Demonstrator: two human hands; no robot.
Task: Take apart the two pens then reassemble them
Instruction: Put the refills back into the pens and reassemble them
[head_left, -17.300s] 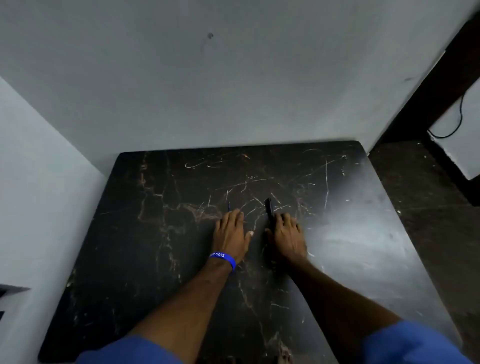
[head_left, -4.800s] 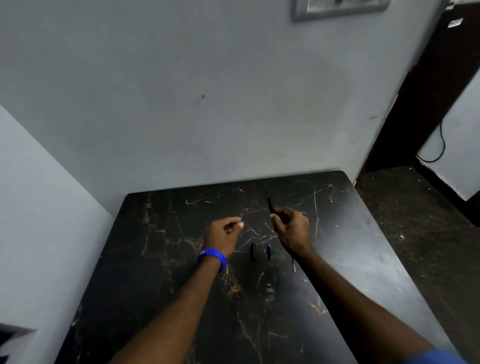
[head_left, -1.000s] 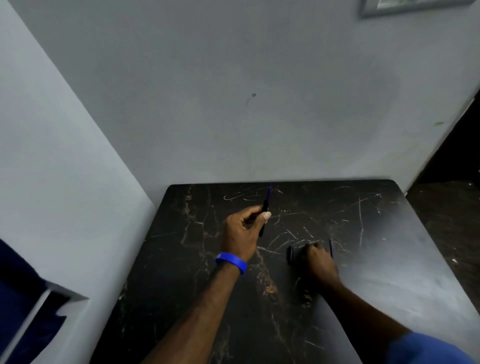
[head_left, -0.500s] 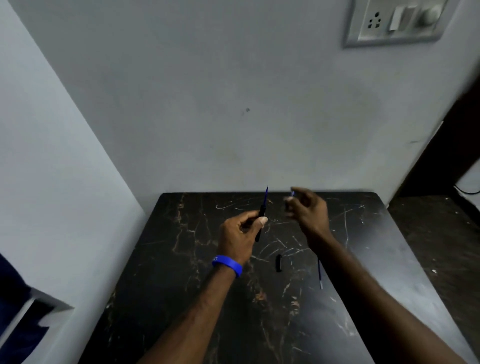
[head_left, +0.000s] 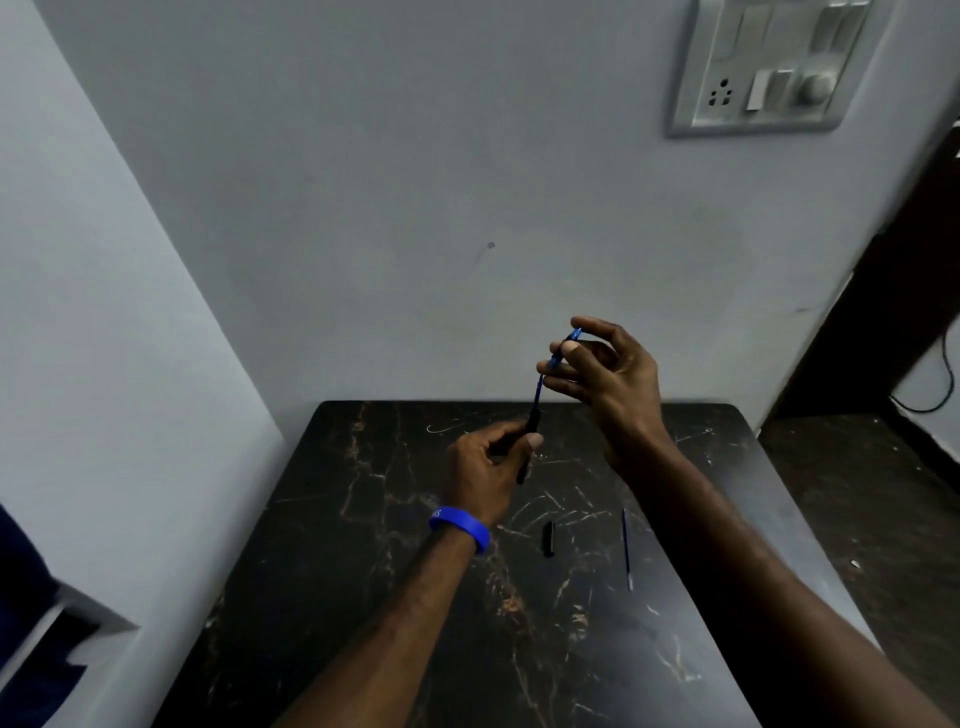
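A person's 2 bare hands are raised above a black marble-patterned tabletop (head_left: 395, 613) streaked with tan veins and pale scratches, set in a corner of pale grey walls.

The left hand (head_left: 485, 470), with a blue rubber wristband (head_left: 460, 527) on its wrist, is closed around a slim black pen barrel (head_left: 529, 447), pinching it between thumb and fingers so the barrel stands nearly upright. A thin blue ink refill (head_left: 540, 384) rises from the top of the barrel, tilting up and to the right.

The right hand (head_left: 610, 382), higher than the left and just to its right, pinches the upper end of that refill between thumb and forefinger; the other fingers are loosely spread.

Below and to the right of the left hand's grip, 2 loose parts lie on the table, well apart from both hands: a short black pen piece (head_left: 548, 538), and further right a second thin blue refill (head_left: 627, 550) lying lengthwise. Which part of the pen the short piece is cannot be told.

A grey wall switch plate with a socket (head_left: 763, 67) is mounted high on the back wall, above and to the right of the hands.
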